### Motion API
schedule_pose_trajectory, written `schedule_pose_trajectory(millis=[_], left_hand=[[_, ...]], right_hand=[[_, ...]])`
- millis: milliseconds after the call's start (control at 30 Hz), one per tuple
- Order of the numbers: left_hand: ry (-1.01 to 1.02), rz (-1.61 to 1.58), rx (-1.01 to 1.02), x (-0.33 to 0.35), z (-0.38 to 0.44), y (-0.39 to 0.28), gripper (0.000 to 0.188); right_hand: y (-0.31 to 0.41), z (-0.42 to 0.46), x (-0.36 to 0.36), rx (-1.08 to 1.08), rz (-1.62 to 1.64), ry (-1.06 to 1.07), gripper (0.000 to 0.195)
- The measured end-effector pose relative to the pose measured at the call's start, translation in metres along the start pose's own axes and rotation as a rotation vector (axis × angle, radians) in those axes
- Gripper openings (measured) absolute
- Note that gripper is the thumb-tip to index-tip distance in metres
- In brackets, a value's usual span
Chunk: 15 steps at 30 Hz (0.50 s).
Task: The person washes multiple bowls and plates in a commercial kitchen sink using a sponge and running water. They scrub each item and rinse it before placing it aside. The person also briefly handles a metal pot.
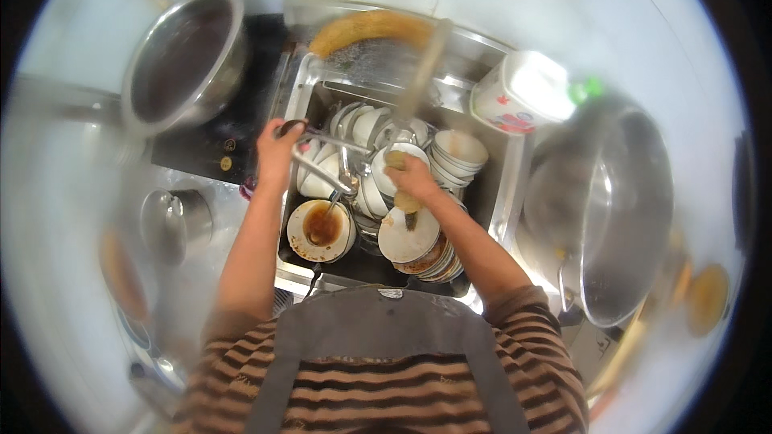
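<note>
My left hand (276, 154) is closed around the dark end of a long-handled metal utensil (322, 170), whose bars reach over the sink (500, 160). My right hand (416, 179) grips a yellowish-brown scrubber (407, 201), apparently loofah, beside a white bowl (386, 184). Crowded white bowls (366, 126) lie behind. Stacked bowls (461, 150) stand at the right, and soiled dishes (410, 238) are piled at the near right. A bowl with brown liquid (321, 223) sits at the near left, a utensil leaning in it. The tip of the held utensil is hard to make out.
A blurred long bar (425, 69) crosses above the sink. Behind lies a curved yellow-brown loofah-like piece (362, 27). A large steel bowl (232, 66) stands on a black cooktop (199, 154) at left. At right are a white tub (500, 99) and a large steel pot (627, 211).
</note>
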<state>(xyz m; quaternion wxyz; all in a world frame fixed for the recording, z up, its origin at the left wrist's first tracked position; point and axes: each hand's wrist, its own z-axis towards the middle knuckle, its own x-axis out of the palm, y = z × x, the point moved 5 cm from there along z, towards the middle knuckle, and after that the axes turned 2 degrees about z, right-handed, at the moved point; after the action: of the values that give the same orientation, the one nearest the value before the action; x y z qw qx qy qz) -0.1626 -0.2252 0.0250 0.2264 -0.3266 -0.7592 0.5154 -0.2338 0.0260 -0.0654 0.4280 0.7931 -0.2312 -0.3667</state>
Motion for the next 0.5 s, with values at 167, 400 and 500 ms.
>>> schedule_pose_trajectory(millis=[167, 400, 500], left_hand=[[0.020, -0.034, -0.142, -0.039, -0.022, 0.006, 0.027], [0.329, 0.110, -0.122, -0.009, -0.034, 0.038, 0.029], [0.467, 0.719, 0.401, 0.058, -0.059, 0.034, 0.028]], right_hand=[[-0.016, 0.040, 0.057, 0.291, -0.335, 0.163, 0.040], [0.001, 0.004, 0.023, 0.612, 0.576, 0.241, 0.018], [0.003, -0.021, -0.006, 0.670, 0.812, 0.216, 0.020]])
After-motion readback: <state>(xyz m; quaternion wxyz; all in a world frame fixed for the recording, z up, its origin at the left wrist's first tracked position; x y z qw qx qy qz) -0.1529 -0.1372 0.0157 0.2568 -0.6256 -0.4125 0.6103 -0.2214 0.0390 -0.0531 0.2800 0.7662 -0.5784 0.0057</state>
